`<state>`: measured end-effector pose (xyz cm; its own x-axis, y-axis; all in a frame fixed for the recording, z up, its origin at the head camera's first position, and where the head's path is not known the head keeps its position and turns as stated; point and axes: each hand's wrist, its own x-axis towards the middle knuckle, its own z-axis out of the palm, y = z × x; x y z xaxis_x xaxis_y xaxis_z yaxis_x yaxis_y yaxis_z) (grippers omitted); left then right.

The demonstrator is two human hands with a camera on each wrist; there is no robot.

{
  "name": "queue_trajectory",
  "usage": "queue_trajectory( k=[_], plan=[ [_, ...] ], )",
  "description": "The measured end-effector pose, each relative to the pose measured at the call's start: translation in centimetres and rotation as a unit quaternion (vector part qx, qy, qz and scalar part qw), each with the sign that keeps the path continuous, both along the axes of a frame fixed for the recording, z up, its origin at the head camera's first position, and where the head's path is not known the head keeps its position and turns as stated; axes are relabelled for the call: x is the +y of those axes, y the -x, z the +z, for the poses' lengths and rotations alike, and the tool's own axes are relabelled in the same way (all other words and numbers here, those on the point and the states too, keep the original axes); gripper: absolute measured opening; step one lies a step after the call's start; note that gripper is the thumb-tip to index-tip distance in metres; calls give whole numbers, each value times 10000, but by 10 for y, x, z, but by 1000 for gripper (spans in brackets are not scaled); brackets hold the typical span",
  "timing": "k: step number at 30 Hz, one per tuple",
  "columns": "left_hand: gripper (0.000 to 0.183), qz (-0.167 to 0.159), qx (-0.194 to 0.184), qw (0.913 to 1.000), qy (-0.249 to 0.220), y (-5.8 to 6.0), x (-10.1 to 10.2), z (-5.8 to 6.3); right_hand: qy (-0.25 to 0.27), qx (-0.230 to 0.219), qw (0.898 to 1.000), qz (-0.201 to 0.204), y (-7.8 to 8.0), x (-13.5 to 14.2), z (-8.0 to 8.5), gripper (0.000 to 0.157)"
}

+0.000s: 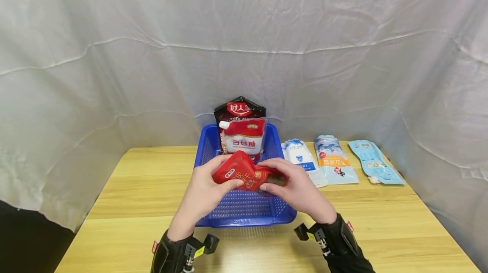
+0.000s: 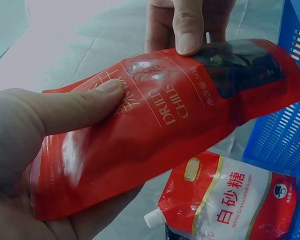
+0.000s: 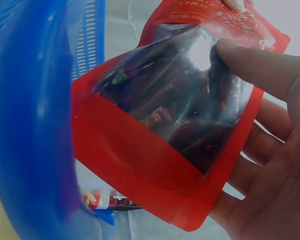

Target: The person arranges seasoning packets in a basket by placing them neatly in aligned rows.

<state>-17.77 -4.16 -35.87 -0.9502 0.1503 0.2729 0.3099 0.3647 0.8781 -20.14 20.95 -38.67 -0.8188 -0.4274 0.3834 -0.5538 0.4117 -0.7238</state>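
Both hands hold a red bag of dried chilis point(image 1: 244, 174) above the blue basket point(image 1: 244, 221). My left hand point(image 1: 207, 186) grips its left end, the thumb lying across the printed front in the left wrist view. On the other end, my right hand point(image 1: 295, 182) pinches the bag beside its clear window, thumb on top and fingers beneath. Behind the bag, a red and white pouch of white granulated sugar point(image 1: 244, 137) with a white spout cap stands in the basket. A dark packet with a red label point(image 1: 239, 108) leans at the basket's back, partly hidden by the sugar.
Right of the basket lie a white and blue packet point(image 1: 299, 154), a blue and orange pouch point(image 1: 334, 161) and a light blue spouted pouch point(image 1: 375, 161). They rest on the wooden table point(image 1: 152, 197). A pale cloth curtain point(image 1: 267, 74) hangs behind and at both sides.
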Motion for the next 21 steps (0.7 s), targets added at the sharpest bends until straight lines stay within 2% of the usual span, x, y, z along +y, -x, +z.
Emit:
queue_trajectory(
  k=[4,11,17,21],
  plan=[
    [56,147,53,9999,-62,0,0,1,129,-45,9999,-18,0,-1,0,47],
    [69,601,288,9973,-294,-1,1,3,507,-47,9986,-124,2,-1,-2,48],
    [83,465,348,9951,-797,1,-1,2,828,65,9959,-362,1,1,-3,52],
    [87,363,255,9956,-826,2,-1,1,1108,-150,9919,-608,0,2,-3,53]
  ],
)
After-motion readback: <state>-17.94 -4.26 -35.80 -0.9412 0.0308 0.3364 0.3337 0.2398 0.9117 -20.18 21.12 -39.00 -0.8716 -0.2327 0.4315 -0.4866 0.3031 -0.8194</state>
